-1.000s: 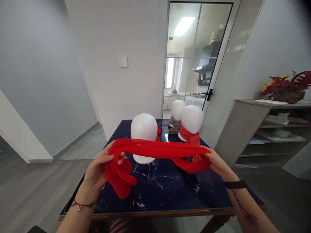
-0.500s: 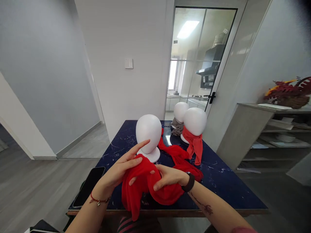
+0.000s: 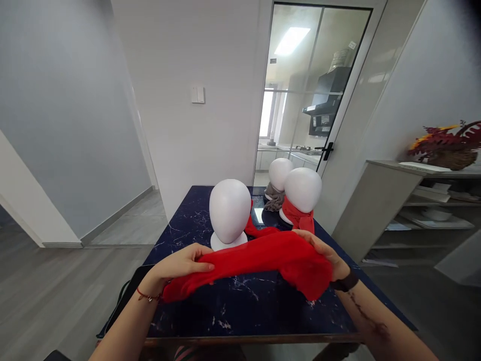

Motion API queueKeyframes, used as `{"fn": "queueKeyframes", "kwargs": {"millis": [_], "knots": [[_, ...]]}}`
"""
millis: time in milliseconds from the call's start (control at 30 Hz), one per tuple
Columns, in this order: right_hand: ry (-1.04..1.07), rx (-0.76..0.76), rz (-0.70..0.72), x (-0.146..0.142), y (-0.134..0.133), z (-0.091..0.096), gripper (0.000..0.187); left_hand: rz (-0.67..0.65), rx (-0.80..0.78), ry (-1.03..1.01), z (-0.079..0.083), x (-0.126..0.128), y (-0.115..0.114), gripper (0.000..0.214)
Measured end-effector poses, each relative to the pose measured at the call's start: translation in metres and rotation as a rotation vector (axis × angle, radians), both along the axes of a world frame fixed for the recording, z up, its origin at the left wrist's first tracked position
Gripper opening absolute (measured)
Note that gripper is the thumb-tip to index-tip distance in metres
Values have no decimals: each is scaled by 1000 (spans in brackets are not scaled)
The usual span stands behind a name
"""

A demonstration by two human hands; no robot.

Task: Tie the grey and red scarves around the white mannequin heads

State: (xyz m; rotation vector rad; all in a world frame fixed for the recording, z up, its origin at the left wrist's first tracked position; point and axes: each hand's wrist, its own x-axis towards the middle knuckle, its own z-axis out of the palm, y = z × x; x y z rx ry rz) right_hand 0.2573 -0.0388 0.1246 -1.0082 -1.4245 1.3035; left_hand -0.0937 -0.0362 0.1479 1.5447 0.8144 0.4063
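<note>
A red scarf point(image 3: 259, 260) is stretched between my two hands above the dark marble table point(image 3: 248, 306). My left hand point(image 3: 180, 263) grips its left end with the fingers closed over the cloth. My right hand point(image 3: 323, 253) holds the right end, where the fabric bunches and hangs down. Just behind the scarf stands a bare white mannequin head point(image 3: 230, 213). Further back to the right, a second mannequin head point(image 3: 302, 193) wears a red scarf, and a third point(image 3: 280, 175) behind it wears a grey scarf.
A dark phone point(image 3: 128, 296) lies at the table's left edge, partly hidden by my left arm. A shelf unit point(image 3: 406, 200) with a flower basket point(image 3: 447, 145) stands to the right. Behind the table is a glass door point(image 3: 311, 95) to a kitchen.
My hands, bunched together on the scarf half a second ago, have spread apart and pulled it out flat and taut in front of the bare mannequin head.
</note>
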Motion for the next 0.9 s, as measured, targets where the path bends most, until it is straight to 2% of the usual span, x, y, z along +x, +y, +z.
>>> {"fn": "queueKeyframes", "kwargs": {"millis": [133, 233, 300, 367, 400, 467, 567, 633, 733, 833, 900], "knots": [[-86, -133, 317, 20, -7, 29, 63, -197, -29, 59, -4, -16, 10, 24], [-328, -140, 448, 29, -7, 42, 52, -182, 0, -25, -13, -41, 18, 29], [-464, -166, 521, 34, -2, 46, 35, -149, -20, -133, -21, -57, 23, 35], [-507, -170, 511, 42, 9, 46, 18, -152, -53, -249, -31, -69, 30, 36], [-480, -147, 447, 45, 17, 46, 15, -145, -73, -311, -36, -73, 33, 34], [-334, -62, 254, 51, 37, 47, 17, -51, -107, -466, -42, -75, 43, 25], [-48, 53, 71, 48, 74, 56, 21, 218, -100, -737, -40, -64, 62, 14], [97, 87, 71, 36, 101, 66, 20, 350, -52, -896, -30, -51, 76, 15], [277, 122, 125, 8, 142, 85, 27, 415, -63, -1116, -10, -34, 100, 33], [416, 87, 187, -19, 185, 95, 24, 424, -182, -1308, 2, -25, 125, 22], [483, 28, 197, -33, 215, 92, 17, 445, -246, -1373, 1, -24, 142, 16]]}}
